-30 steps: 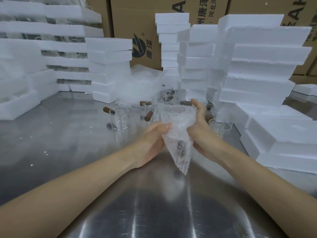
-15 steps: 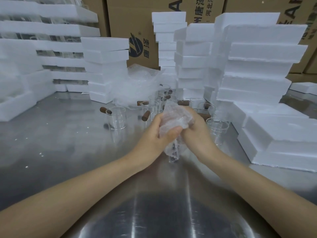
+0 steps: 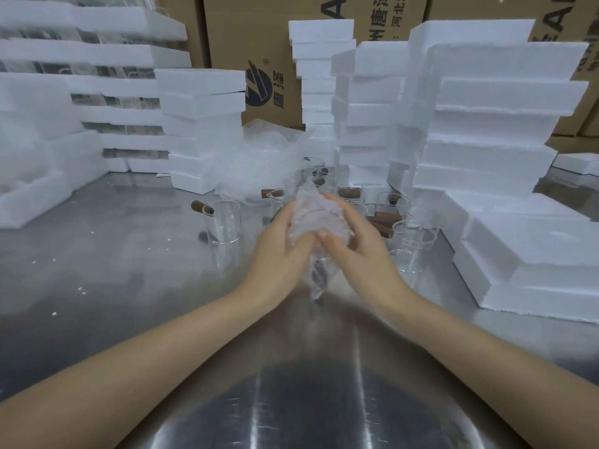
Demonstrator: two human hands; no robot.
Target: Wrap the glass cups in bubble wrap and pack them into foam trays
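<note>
Bunched tighter now, one bubble-wrapped cup (image 3: 319,222) sits gripped between both hands (image 3: 321,244).

Standing behind the work area: cardboard cartons (image 3: 265,43) and a metal table (image 3: 97,270).

Lining the back wall in brown, printed with a dark blue logo (image 3: 257,85) and black lettering, partly hidden behind white stacks. Spreading across the foreground in brushed steel, reflecting overhead light in pale streaks near the bottom edge, carrying scattered white crumbs (image 3: 81,288) on the left side.
</note>
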